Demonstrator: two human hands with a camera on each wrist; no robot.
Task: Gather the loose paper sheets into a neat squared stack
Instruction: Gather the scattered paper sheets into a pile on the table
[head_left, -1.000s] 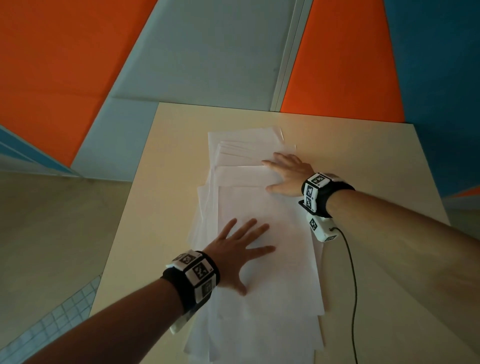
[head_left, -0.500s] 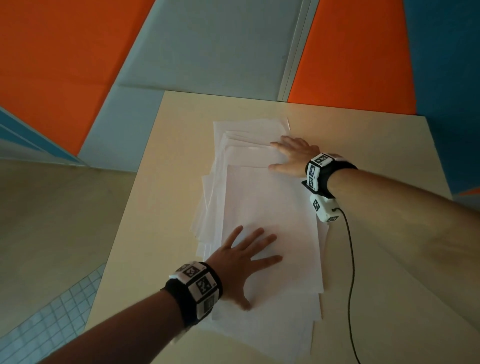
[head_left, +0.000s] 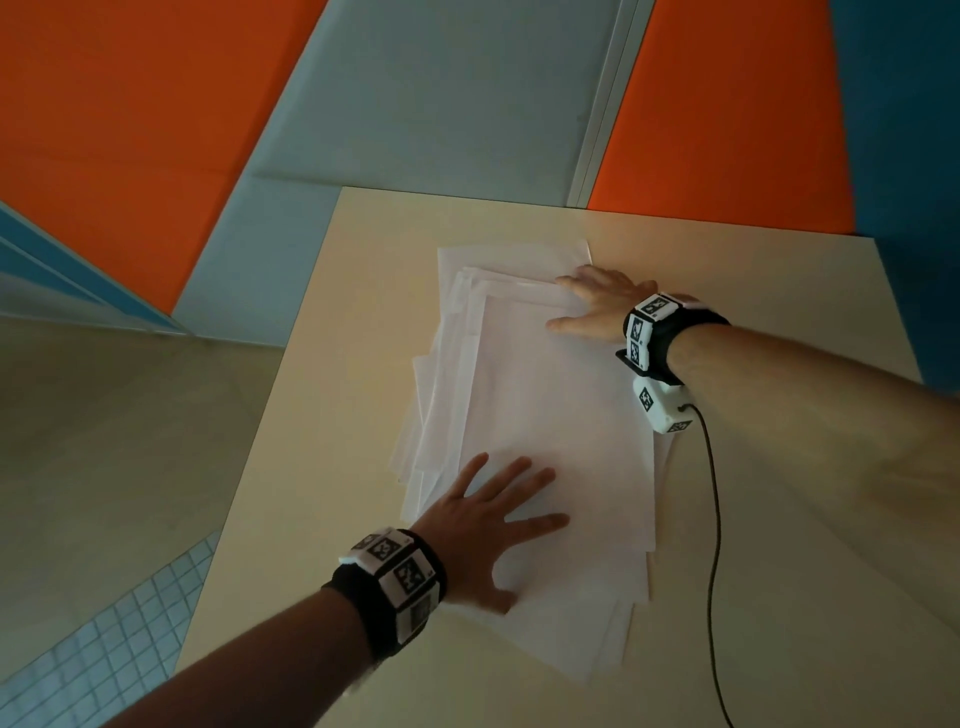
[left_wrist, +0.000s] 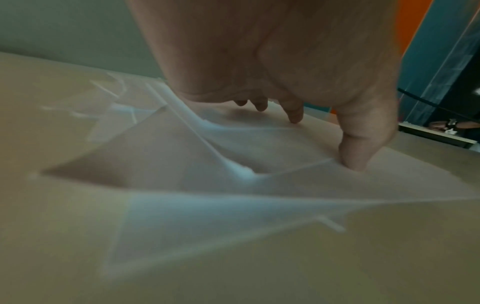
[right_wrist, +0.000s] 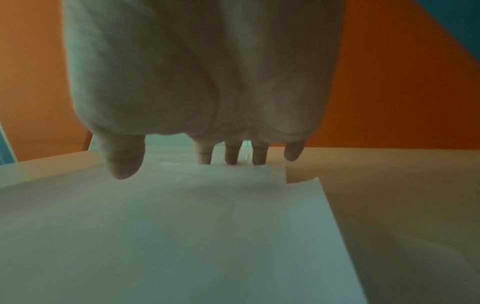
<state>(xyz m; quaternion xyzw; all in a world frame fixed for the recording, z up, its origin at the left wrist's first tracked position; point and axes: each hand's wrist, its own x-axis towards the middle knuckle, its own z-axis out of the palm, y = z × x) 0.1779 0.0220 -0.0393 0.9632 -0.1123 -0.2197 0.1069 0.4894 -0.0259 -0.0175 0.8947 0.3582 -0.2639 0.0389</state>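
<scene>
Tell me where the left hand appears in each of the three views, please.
Head: left hand low centre, flat on the paper sheets.
Left wrist: it fills the top centre, fingertips on the paper.
Right wrist: not in view.
Shared landmark: the white paper sheets on the table.

A pale beige table (head_left: 779, 519) stands against a wall of orange (head_left: 130, 130), grey (head_left: 441, 93) and blue panels (head_left: 898, 156), with beige flooring (head_left: 104, 441) and small grey tiles (head_left: 104, 665) to its left.
</scene>
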